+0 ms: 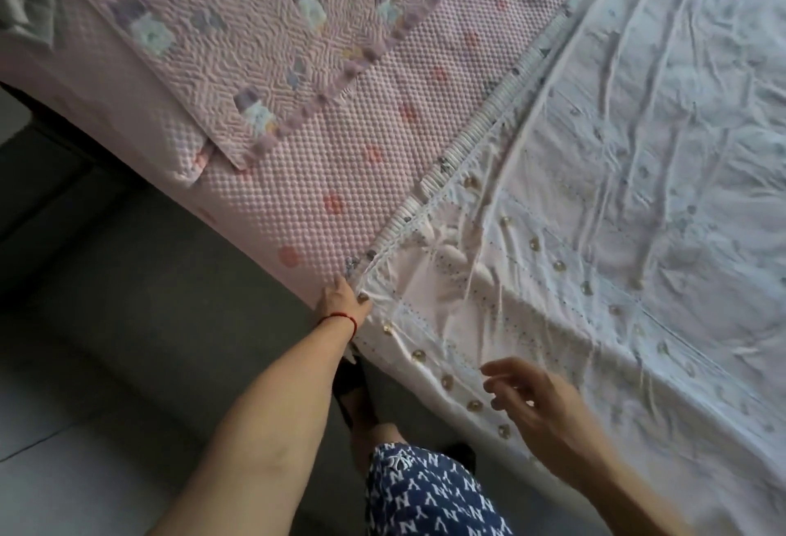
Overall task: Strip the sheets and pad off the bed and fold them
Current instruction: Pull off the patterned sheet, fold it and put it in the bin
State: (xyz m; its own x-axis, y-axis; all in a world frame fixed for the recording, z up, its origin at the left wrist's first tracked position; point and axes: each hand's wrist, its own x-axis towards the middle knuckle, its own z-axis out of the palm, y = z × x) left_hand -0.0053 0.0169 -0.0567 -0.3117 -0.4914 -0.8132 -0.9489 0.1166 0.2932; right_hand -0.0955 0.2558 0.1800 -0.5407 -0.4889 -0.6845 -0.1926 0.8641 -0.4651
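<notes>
Only "NY" monograms (429, 493) — shorts (408, 514)

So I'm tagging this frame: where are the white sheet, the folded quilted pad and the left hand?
white sheet (638, 144), head view, wrinkled top surface.
folded quilted pad (255, 25), head view, middle.
left hand (342, 299), head view, back of the hand.

Folded quilt (263, 37) lies on the pad (340, 178) at left; the sheet (638, 152) covers the bed's right, floor (127, 344) below.

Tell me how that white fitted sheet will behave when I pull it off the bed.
The white fitted sheet looks thin and wrinkled, so probably floppy and light. Its gathered elastic edge will likely spring back and bunch where the left hand grips it.
</notes>
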